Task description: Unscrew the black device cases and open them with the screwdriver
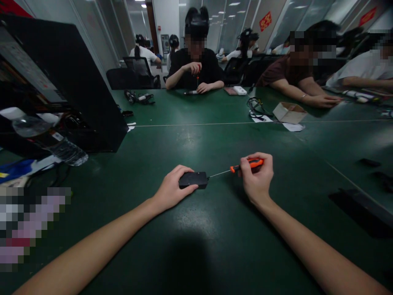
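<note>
Small black box (193, 180) held on the green tabletop (172, 141) by the left hand (172, 186), near mid-view. Left fingers clamped on the box: thumb laid along the near side, the rest wrapped over the far side. Orange-and-black screwdriver (235, 168) gripped in the right hand (258, 178), fingers closed round the handle. Shaft pointed left, tip brought to the right end of the box; whether a screw is engaged cannot be told, too small from here.

On the left, a dark computer case (92, 82) is stood on the tabletop, a clear plastic bottle (66, 148) placed just beside it. Far left, a coiled cable bundle (139, 97) is seen past the case. Far right of centre, a black cable coil (257, 108) is set near a small open carton (290, 112), with a paper sheet (293, 127) partly covered by the carton.

Across the tabletop, a co-worker in black (196, 69) is seated, a second screwdriver (198, 73) held upright over a small item. To the right, a co-worker in a brownish top (278, 73) is seated, forearms rested on the tabletop.
</note>
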The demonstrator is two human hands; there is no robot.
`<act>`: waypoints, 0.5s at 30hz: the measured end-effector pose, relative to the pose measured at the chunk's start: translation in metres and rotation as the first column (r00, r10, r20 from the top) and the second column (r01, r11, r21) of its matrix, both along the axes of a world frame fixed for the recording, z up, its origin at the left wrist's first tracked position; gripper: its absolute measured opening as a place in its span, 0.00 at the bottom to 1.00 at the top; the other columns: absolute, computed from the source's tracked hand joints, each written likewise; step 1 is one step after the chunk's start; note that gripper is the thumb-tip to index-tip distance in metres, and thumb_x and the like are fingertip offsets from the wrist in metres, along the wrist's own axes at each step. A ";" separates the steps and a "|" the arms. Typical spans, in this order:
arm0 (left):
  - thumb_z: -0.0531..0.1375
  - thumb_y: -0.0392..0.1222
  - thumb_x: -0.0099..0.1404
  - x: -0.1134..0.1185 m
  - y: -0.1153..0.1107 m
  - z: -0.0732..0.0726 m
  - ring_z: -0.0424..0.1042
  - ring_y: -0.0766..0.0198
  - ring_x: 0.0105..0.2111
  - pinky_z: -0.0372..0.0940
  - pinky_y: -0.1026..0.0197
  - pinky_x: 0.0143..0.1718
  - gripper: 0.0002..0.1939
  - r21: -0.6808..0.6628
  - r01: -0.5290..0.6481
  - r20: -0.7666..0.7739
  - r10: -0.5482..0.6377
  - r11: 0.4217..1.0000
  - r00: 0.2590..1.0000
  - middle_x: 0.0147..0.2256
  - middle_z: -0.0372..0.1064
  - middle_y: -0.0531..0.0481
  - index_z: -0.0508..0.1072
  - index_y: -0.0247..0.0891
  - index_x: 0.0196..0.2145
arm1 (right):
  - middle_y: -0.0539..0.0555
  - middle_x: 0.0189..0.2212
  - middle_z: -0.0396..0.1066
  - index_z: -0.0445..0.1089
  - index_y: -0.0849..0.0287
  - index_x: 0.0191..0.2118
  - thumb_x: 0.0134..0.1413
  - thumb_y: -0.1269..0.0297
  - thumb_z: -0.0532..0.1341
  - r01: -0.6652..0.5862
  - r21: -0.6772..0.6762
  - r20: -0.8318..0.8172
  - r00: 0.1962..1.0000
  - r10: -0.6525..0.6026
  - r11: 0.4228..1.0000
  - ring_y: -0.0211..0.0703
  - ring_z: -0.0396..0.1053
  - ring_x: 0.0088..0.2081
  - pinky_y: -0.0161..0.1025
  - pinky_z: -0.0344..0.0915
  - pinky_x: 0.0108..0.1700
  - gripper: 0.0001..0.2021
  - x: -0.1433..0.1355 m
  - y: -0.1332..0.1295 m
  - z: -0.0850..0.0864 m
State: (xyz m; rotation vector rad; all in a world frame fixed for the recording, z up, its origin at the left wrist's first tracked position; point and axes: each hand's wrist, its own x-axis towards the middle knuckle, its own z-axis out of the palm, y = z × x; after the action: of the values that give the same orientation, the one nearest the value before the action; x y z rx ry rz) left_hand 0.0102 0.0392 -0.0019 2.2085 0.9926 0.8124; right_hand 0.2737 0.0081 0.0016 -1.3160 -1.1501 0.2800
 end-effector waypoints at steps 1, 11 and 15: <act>0.67 0.45 0.65 0.000 0.000 0.000 0.72 0.53 0.48 0.66 0.51 0.50 0.17 0.001 -0.009 0.002 0.009 1.000 1.000 0.48 0.72 0.43 0.72 0.39 0.49 | 0.45 0.28 0.66 0.55 0.52 0.39 0.58 0.56 0.62 -0.017 0.090 0.069 0.998 0.011 0.996 0.36 0.65 0.20 0.38 0.63 0.24 0.14 -0.001 -0.002 0.000; 0.67 0.43 0.63 0.000 0.002 0.001 0.72 0.54 0.47 0.67 0.51 0.49 0.16 0.003 -0.040 0.029 0.039 0.999 0.999 0.46 0.73 0.45 0.73 0.39 0.48 | 0.42 0.22 0.61 0.55 0.51 0.39 0.58 0.49 0.62 0.002 -0.114 -0.086 0.996 -0.012 0.993 0.36 0.62 0.16 0.36 0.59 0.18 0.17 -0.006 -0.004 0.002; 0.67 0.43 0.64 0.001 0.002 0.002 0.73 0.54 0.47 0.67 0.51 0.49 0.16 0.007 -0.044 0.027 0.043 0.999 0.999 0.46 0.73 0.44 0.73 0.38 0.48 | 0.41 0.17 0.63 0.56 0.53 0.39 0.52 0.44 0.66 -0.159 -0.250 -0.334 0.940 0.069 0.955 0.34 0.60 0.14 0.32 0.55 0.15 0.23 -0.006 0.008 -0.005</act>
State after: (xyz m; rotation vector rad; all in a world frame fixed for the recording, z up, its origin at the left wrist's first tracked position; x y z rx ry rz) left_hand 0.0111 0.0410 -0.0002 2.1835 1.0297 0.8638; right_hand 0.2676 0.0158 -0.0036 -1.3812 -0.9317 0.7367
